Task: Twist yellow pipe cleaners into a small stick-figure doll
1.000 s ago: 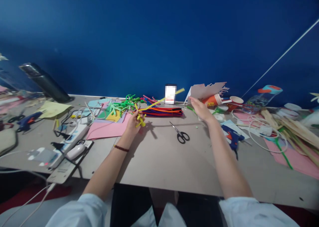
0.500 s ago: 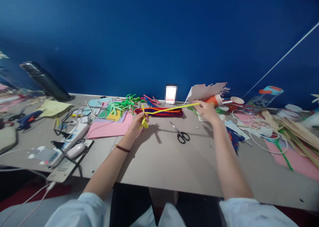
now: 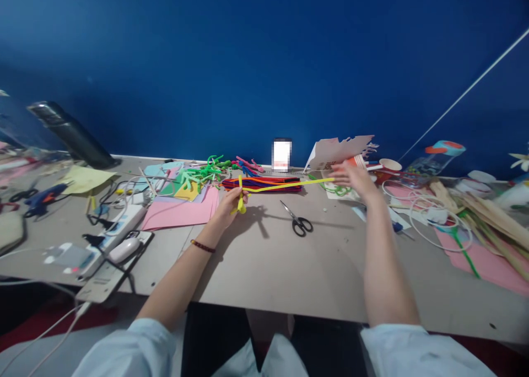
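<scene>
Well, yellow pipe cleaner [image 3: 289, 186] pinched in left hand [image 3: 228, 207], right hand [image 3: 356, 179] (blurred) open at tip.

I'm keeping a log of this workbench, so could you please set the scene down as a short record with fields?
left hand: grips a twisted yellow piece; left hand
right hand: fingers at the far end of a yellow strip; right hand blurred, grip unclear
nearer the person: scissors on the table, handles toward the person
behind the strip: bundle of coloured stems
left side: pink paper, blue glue gun
back: lit phone, upright
</scene>
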Tool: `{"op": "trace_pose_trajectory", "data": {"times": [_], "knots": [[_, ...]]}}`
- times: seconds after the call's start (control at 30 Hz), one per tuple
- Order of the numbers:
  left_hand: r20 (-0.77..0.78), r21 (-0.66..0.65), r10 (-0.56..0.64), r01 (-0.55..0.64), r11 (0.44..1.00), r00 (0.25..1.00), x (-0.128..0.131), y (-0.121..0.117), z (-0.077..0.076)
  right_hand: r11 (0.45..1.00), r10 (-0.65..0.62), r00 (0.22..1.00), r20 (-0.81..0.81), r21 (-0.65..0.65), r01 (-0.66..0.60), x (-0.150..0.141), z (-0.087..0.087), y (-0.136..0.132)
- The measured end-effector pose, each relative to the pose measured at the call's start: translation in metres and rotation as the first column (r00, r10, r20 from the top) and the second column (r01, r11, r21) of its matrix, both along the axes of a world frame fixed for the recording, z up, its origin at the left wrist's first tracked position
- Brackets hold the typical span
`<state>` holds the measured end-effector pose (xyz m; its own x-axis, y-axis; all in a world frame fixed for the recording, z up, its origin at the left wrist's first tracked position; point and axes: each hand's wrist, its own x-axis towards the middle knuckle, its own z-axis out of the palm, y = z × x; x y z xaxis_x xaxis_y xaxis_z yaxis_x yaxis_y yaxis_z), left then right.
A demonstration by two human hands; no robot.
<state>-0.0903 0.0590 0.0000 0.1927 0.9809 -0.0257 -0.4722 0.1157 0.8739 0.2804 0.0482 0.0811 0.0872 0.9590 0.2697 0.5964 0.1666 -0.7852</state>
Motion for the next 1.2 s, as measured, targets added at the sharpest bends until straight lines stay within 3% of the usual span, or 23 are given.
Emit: {"op": "trace_pose_trajectory", "data": {"times": [0.1, 0.23, 0.37, 0.47, 0.53, 0.6, 0.7, 0.83, 0.9, 1.0, 1.13, 1.2], "knots": [[0.0, -0.002, -0.02, 0.02, 1.0, 1.0, 0.0, 0.0, -0.001, 0.995, -0.093, 0.995, 0.045, 0.031, 0.092, 0.002, 0.001, -0.003], [-0.004, 0.017, -0.034, 0.034, 0.999, 0.999, -0.001, 0.001, -0.004, 0.989, 0.122, 0.977, -0.174, 0.103, -0.105, -0.007, 0.013, -0.012], [-0.027, 0.024, -0.021, 0.021, 0.999, 0.999, -0.001, 0.0, -0.005, 0.997, 0.079, 0.971, -0.225, 0.042, -0.072, -0.014, 0.014, -0.008], [-0.033, 0.018, -0.005, 0.006, 1.0, 0.999, 0.0, -0.001, -0.003, 0.998, 0.033, 0.987, -0.154, -0.05, -0.041, -0.017, 0.015, -0.008], [-0.009, -0.004, -0.041, 0.041, 0.999, 0.999, 0.0, -0.004, 0.0, 0.993, 0.011, 0.999, 0.051, -0.117, -0.005, -0.02, 0.019, -0.014], [0.027, -0.012, -0.117, 0.118, 0.993, 0.993, 0.0, -0.007, 0.004, 0.992, 0.092, 0.979, 0.182, -0.101, -0.075, -0.023, 0.025, -0.021], [0.051, 0.013, -0.236, 0.236, 0.972, 0.97, 0.0, -0.012, 0.008, 0.978, 0.21, 0.975, 0.07, -0.011, -0.21, -0.028, 0.028, -0.025], [0.038, -0.054, -0.301, 0.303, 0.951, 0.953, -0.003, -0.013, 0.004, 0.995, 0.104, 0.988, 0.113, -0.016, -0.103, -0.031, 0.022, -0.017], [0.025, -0.067, -0.33, 0.33, 0.941, 0.944, -0.005, -0.011, 0.001, 0.988, 0.145, 0.984, 0.104, -0.058, -0.14, -0.029, 0.019, -0.014], [-0.011, -0.042, -0.349, 0.349, 0.936, 0.937, -0.006, -0.01, -0.002, 0.977, 0.2, 0.98, 0.02, -0.074, -0.198, -0.022, 0.019, -0.014], [-0.06, -0.001, -0.343, 0.343, 0.939, 0.938, -0.006, -0.009, -0.002, 0.998, 0.017, 0.999, 0.05, -0.059, -0.014, -0.01, 0.02, -0.014], [-0.079, 0.033, -0.359, 0.362, 0.931, 0.93, -0.006, -0.008, -0.003, 0.997, 0.058, 0.997, 0.045, -0.049, -0.055, -0.005, 0.021, -0.016]]}}
